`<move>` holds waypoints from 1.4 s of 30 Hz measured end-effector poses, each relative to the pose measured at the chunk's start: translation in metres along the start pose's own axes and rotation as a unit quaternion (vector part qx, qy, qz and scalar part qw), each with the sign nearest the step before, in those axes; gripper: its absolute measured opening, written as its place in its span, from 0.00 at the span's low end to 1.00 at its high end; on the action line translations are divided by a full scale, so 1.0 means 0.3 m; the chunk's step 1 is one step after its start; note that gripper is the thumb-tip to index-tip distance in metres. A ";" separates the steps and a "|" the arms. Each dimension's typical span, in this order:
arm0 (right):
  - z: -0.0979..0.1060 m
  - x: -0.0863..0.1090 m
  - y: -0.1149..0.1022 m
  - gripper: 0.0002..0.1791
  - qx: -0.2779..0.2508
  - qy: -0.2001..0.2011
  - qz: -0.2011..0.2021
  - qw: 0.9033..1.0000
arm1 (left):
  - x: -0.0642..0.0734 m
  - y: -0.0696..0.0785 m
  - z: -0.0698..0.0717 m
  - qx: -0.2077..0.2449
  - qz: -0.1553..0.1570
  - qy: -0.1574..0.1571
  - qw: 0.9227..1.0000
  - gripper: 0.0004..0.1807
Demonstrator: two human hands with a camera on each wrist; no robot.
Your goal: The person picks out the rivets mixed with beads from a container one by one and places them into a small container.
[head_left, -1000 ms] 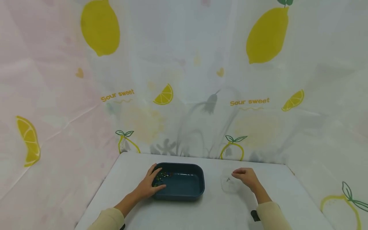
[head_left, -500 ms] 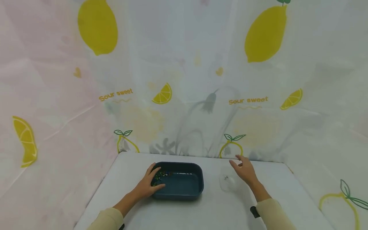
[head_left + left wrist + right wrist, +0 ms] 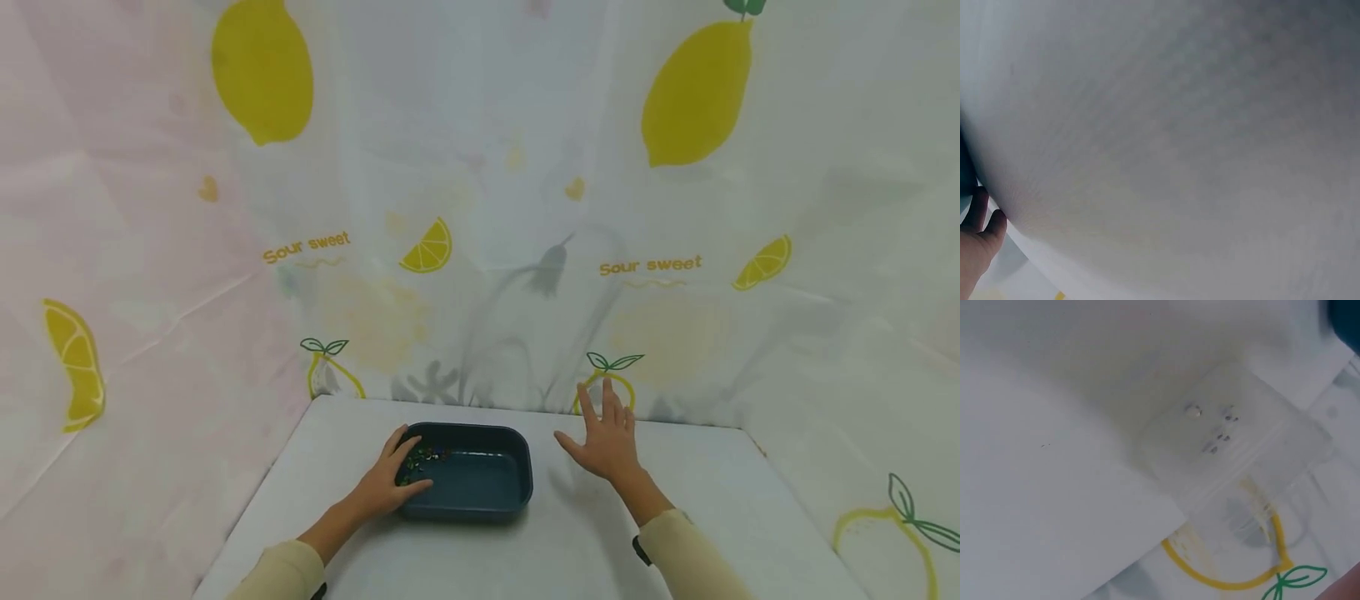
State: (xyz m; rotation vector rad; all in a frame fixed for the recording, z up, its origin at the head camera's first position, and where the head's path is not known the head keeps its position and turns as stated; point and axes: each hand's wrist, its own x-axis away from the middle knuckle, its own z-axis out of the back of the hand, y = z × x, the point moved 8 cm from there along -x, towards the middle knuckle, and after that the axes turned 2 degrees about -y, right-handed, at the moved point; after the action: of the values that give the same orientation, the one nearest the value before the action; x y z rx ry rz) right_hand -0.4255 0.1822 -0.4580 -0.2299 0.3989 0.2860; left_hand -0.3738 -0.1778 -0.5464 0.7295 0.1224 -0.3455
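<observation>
A dark blue rectangular dish (image 3: 480,487) stands on the white table, with small shiny coloured bits (image 3: 431,455) gathered at its left end. My left hand (image 3: 381,487) holds that end, its thumb and some fingers reaching over the rim. In the left wrist view, two fingers (image 3: 979,209) show beside the dark dish wall. To the right of the dish, my right hand (image 3: 603,442) is spread, holding nothing. Below it lies a thin clear plastic case (image 3: 1169,447) with several small dark bits and one clear round piece; in the head view the hand hides most of it.
The white table (image 3: 495,558) reaches back to a hanging lemon-print cloth (image 3: 480,208), which also closes off both sides. Two tiny dark specks (image 3: 1045,445) show on the white surface in the right wrist view.
My right hand has gone from pinched fingertips above the right side of the clear case to spread fingers, moving left and over the case. The left hand stays on the dish.
</observation>
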 end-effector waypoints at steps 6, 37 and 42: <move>-0.025 0.000 -0.048 0.52 0.006 -0.002 0.016 1.000 | -0.003 0.010 -0.001 -0.001 -0.002 -0.002 1.000 0.46; -0.145 0.021 -0.254 0.53 0.012 -0.026 0.086 0.996 | 0.010 -0.007 -0.009 -0.008 0.014 -0.006 1.000 0.46; -0.167 0.020 -0.260 0.53 0.022 -0.050 0.083 0.995 | 0.004 -0.003 -0.004 -0.008 0.014 -0.010 1.000 0.47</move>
State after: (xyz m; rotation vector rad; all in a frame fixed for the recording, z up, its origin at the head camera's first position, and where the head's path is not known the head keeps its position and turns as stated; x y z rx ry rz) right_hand -0.4128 0.0970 -0.4926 -0.1393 0.3252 0.4498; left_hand -0.3729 -0.1781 -0.5482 0.7119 0.0953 -0.3241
